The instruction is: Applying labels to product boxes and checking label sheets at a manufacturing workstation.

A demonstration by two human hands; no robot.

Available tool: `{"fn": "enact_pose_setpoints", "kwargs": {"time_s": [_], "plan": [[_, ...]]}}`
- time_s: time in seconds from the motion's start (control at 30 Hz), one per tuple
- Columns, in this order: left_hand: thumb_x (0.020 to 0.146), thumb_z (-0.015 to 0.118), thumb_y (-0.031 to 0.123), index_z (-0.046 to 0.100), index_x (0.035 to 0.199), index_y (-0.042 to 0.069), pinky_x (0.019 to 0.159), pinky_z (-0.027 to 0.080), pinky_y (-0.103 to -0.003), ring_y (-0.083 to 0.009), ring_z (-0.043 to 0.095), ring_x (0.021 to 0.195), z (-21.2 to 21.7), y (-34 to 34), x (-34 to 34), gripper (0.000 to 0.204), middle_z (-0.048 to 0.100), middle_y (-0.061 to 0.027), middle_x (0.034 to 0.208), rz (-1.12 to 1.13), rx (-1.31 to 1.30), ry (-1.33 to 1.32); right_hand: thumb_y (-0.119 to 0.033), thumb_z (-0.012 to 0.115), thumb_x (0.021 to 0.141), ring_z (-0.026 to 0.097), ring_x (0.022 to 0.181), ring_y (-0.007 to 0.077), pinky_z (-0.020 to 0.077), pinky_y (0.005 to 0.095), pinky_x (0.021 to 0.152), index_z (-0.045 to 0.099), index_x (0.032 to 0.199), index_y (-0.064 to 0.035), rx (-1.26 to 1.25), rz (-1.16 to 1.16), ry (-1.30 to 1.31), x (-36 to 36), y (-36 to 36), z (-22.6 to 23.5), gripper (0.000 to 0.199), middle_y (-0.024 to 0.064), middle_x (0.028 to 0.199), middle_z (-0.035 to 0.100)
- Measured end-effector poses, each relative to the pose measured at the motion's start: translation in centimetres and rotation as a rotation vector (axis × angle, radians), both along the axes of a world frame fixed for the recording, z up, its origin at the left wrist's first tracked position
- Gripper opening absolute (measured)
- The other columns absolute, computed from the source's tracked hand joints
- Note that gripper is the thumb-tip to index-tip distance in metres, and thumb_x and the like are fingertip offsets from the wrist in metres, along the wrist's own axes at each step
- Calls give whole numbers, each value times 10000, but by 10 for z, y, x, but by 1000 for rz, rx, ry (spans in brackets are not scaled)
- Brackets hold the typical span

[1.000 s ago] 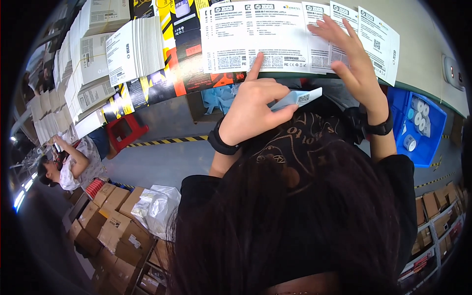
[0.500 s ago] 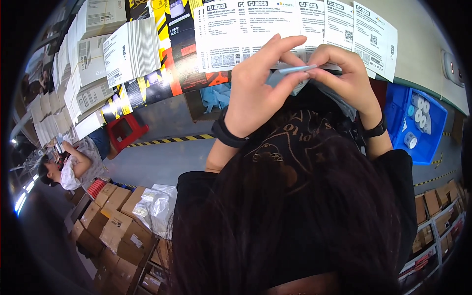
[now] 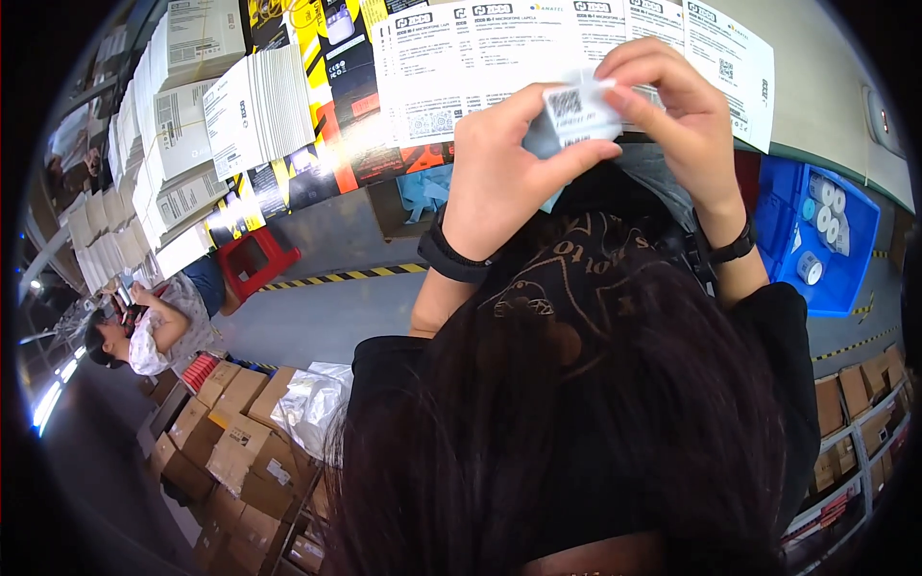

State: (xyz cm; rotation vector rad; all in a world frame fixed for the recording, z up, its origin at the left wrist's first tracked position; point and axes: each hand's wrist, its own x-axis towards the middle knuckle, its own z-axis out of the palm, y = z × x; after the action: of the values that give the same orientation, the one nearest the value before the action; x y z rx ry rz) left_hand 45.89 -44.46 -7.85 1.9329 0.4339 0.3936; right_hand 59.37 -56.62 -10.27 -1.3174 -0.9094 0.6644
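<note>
Above the table's near edge, my right hand (image 3: 677, 115) pinches a small white label (image 3: 583, 113) printed with a square code. The label is tilted toward me. My left hand (image 3: 495, 173) closes around a light-blue sheet (image 3: 541, 141) just behind the label, its thumb stretched along the label's lower edge. Most of the blue sheet is hidden by the label and fingers. Beyond my hands lies a row of overlapping white printed sheets (image 3: 418, 72); both hands hover in front of them.
Stacks of white printed cards (image 3: 259, 106) fill the table's left. A blue bin (image 3: 845, 278) with white rolls stands at right. A red stool (image 3: 254, 261), cardboard boxes (image 3: 240, 451) and another person (image 3: 158, 322) are at left. Shelving (image 3: 855, 451) stands at lower right.
The thin piece between my fingers, earlier seen nearly edge-on, now shows as a label with its printed face up. My right hand has shifted slightly up, its fingers raised.
</note>
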Motion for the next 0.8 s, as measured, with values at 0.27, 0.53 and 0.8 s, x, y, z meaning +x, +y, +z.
{"fn": "enact_pose_setpoints", "kwargs": {"time_s": [0.27,0.53,0.8], "plan": [[696,717,122,621,848,7,529,434,-199,-107,574,565,4,4,-6,213,624,-72,655,76,-147,41,7,561,805,541,874,149,419,261,794,464,1163,-20,106,-108,171,-3,5,7,372,80,897,575],[669,721,99,629,775,24,555,424,-242,-152,554,592,-6,5,6,160,592,-49,644,166,26,-180,21,611,768,540,793,107,426,236,741,450,1186,-12,-109,52,11,-7,-4,9,449,44,823,565],[668,713,93,625,727,19,533,412,-264,-204,527,578,-5,9,0,130,564,-74,637,2,123,-89,29,620,759,543,769,105,432,231,731,468,1155,-3,-139,-15,-69,-14,3,18,426,36,795,557]]}}
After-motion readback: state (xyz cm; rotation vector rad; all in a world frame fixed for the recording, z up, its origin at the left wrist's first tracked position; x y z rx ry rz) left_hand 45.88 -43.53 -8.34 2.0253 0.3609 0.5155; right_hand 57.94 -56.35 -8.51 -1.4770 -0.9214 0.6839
